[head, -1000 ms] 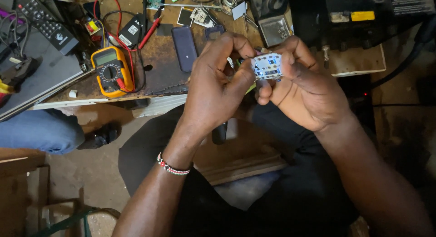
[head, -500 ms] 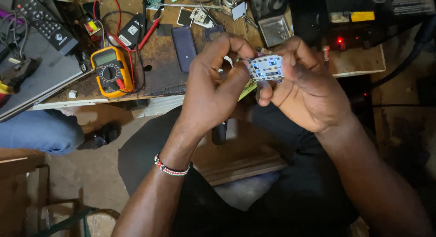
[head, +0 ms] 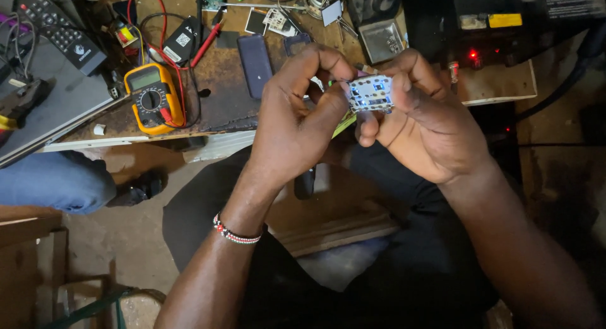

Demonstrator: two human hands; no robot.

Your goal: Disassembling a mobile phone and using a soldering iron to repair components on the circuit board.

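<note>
A small white keypad piece (head: 371, 93) with blue-lit squares is pinched between both my hands in front of the workbench edge. My left hand (head: 297, 121) grips its left side with thumb and forefinger; a beaded band circles that wrist. My right hand (head: 429, 124) holds its right side, fingers curled over the top. The back of the piece is hidden.
A cluttered wooden workbench (head: 214, 108) carries a yellow multimeter (head: 151, 99) with red leads, a dark phone (head: 254, 64), a black remote (head: 57, 29) and a grey laptop lid (head: 44, 108). Another person's blue-jeaned knee (head: 50, 181) is at left. A black device with a red light (head: 473, 54) stands at right.
Both hands have lifted the keypad piece slightly and tilted it; my left forefinger has curled further over its top edge.
</note>
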